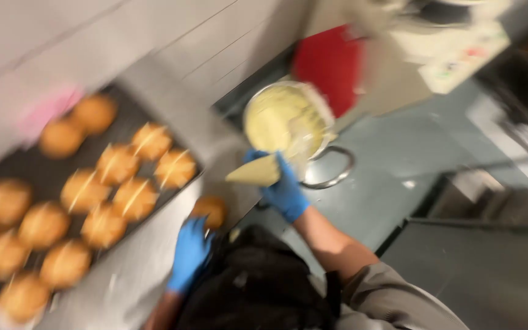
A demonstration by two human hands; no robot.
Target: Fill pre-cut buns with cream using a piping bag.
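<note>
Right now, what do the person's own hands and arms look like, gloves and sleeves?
Both the left hand and the right hand wear bright blue disposable gloves that end at the wrist. The forearms are bare above the gloves. A loose grey-khaki sleeve covers the right upper arm. The picture is motion-blurred; no markings show.

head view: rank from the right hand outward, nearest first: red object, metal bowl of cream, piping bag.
1. Piping bag: held in the right hand.
2. Metal bowl of cream: just beyond the hand, on the floor side.
3. Red object: past the bowl, toward the wall.
</note>
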